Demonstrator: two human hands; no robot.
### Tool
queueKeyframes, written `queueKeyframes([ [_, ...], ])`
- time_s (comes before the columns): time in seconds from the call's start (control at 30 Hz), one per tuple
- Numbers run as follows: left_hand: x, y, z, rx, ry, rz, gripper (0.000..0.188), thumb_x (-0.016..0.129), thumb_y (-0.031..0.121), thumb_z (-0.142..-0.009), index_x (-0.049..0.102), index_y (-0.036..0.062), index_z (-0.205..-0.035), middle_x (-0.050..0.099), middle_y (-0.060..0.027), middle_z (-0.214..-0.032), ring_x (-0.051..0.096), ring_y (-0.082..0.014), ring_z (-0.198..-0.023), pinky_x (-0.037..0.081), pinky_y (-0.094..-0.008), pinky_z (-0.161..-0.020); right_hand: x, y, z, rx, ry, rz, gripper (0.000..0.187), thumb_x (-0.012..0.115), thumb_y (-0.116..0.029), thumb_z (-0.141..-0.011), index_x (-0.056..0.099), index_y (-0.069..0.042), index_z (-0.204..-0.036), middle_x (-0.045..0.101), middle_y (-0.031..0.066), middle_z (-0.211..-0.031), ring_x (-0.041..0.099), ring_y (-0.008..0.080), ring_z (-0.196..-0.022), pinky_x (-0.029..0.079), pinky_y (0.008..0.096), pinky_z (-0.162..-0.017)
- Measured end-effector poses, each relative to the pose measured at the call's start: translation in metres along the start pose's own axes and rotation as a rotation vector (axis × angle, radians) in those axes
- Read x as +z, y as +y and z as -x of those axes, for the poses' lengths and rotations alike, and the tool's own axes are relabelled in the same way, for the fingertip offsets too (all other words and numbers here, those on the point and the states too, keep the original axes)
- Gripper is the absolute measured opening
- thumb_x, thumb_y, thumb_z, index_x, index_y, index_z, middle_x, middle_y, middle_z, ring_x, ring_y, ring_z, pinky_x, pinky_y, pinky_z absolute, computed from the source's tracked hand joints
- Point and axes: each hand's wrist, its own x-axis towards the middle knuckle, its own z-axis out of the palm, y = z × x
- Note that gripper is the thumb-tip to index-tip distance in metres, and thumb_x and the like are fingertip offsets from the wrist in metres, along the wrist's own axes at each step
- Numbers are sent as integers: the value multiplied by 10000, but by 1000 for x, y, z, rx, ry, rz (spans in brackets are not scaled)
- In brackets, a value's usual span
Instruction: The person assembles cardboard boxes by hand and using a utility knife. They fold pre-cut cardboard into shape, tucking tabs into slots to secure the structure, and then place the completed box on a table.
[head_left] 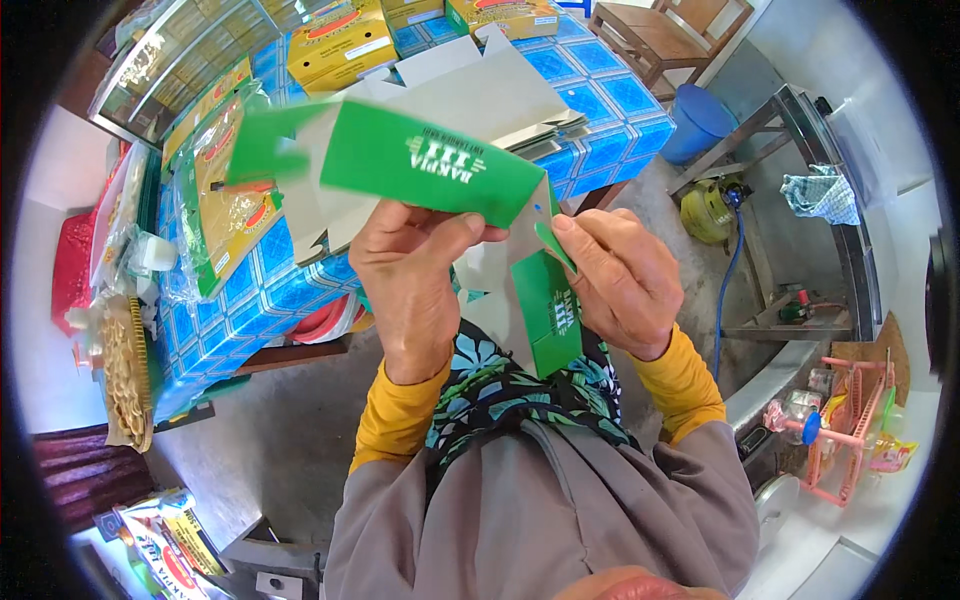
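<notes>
A partly folded green cardboard box (425, 165) is held up in front of me, with white print on its green sides and a pale inner face. My left hand (410, 275) is closed on its long green side, thumb in front and fingers behind. My right hand (622, 275) pinches a small green flap at the box's right corner. Below that hand another green printed panel (548, 312) hangs down, standing at an angle to the long side. The box's far left end is blurred. Beyond my hands, a stack of flat unfolded cartons (480, 95), pale side up, lies on the table.
The table has a blue checked cloth (600, 85). Yellow folded boxes (340, 50) stand at its back; plastic-wrapped flat cartons (225, 200) lie on its left. A wooden chair (665, 45), blue bucket (698, 122), green gas cylinder (708, 212) and pink rack (845, 430) stand to the right.
</notes>
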Motion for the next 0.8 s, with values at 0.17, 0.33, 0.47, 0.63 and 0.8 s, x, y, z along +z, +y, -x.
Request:
queueKeyframes([
  [0.17,5,-10,12,220,-22,-342,287,681,-163,-769,684,-39,-1028,708,-97,-959,683,-162,-814,599,-309,-748,2,-3,-16,-65,-55,31,383,732,85,-648,664,99,-1024,585,123,-870,586,220,-654,493,307,-534],
  [0.33,11,-19,21,281,-18,-283,294,705,-165,-770,699,-28,-1031,710,-62,-968,673,-139,-860,590,-286,-795,2,-6,-22,-80,-97,53,380,714,75,-612,656,117,-985,571,119,-847,587,227,-658,491,317,-532],
  [0.47,12,-20,25,391,-84,-432,278,732,-68,-805,720,33,-1064,702,-70,-1066,662,-132,-936,562,-334,-824,-2,-6,-23,-78,-101,72,397,717,53,-594,653,122,-981,572,121,-845,591,228,-662,492,319,-537],
  [0.63,4,-11,29,617,-302,-1236,373,755,-155,-730,694,-15,-1071,697,-92,-1047,660,-174,-938,564,-318,-834,-5,-6,-22,-52,-119,60,386,721,39,-604,652,119,-975,582,123,-858,612,242,-694,499,310,-553],
  [0.8,-15,-26,30,580,-221,-981,342,738,-127,-763,683,-14,-1081,685,-96,-1095,643,-190,-1008,541,-373,-911,-10,7,-17,-11,-132,-42,359,752,7,-615,660,68,-957,606,137,-916,632,252,-750,512,321,-588],
])
